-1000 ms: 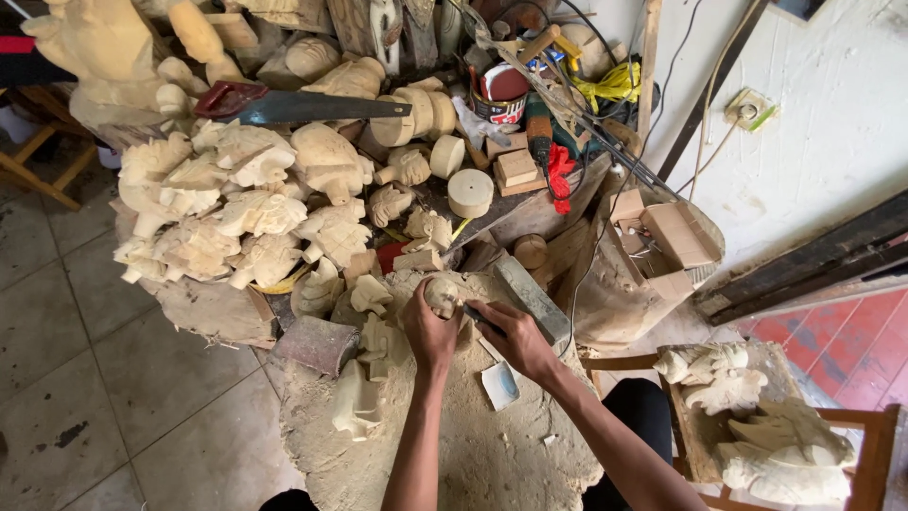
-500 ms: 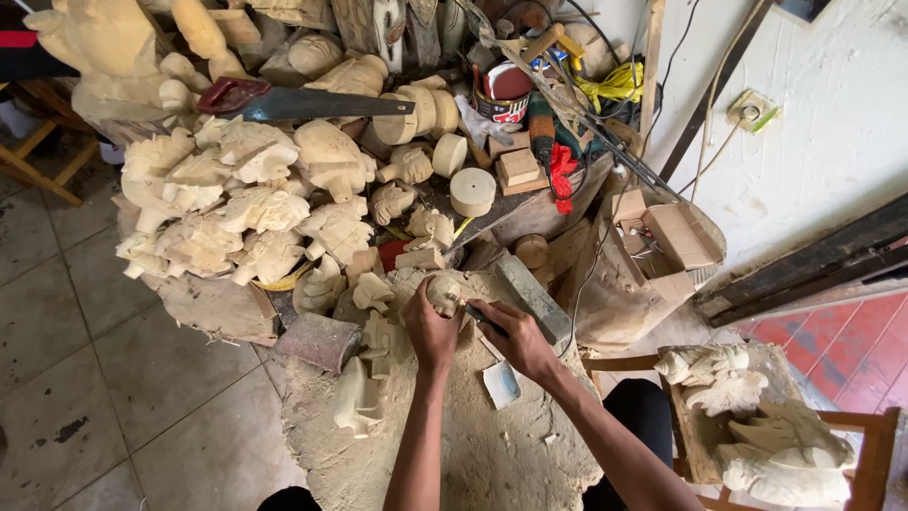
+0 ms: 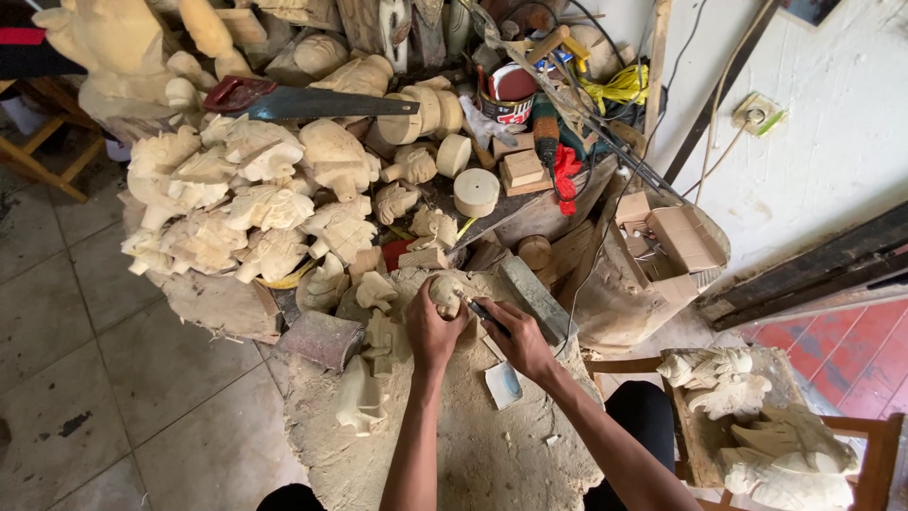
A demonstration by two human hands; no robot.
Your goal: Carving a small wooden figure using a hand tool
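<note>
Far left: wooden stool (image 3: 38, 156) on tiled floor (image 3: 113, 378). Next, a heap of pale carved wood figures (image 3: 236, 203) piled on the worktop (image 3: 492, 454), w/ a red-handled handsaw (image 3: 303, 99) lying across the top of the pile. Grey sanding block (image 3: 322, 339) sits at the worktop's left edge, more small carvings (image 3: 364, 397) just beside it.

Centre: left hand (image 3: 430, 331) closed around a small carving (image 3: 446, 293), holding it up against the sawdust-covered worktop, near its back edge. Right hand (image 3: 518, 343) closed on a dark-handled carving tool (image 3: 480, 310), tip touching the small carving's right side. White flat piece (image 3: 503, 386) lies on the worktop just below the right hand. Long grey sharpening stone (image 3: 532, 298) just right of the hands.

Behind: round wood discs (image 3: 476, 192), tin can (image 3: 511, 95), small wood blocks (image 3: 522, 170), red cloth (image 3: 566, 170), yellow cord (image 3: 619, 87).

Right: cardboard boxes (image 3: 681, 237) near the wall, wall socket (image 3: 757, 115) w/ cable. Lower right: more carved figures (image 3: 757, 416) on a wooden chair (image 3: 875, 454); red floor tiles (image 3: 851, 345) beyond.
</note>
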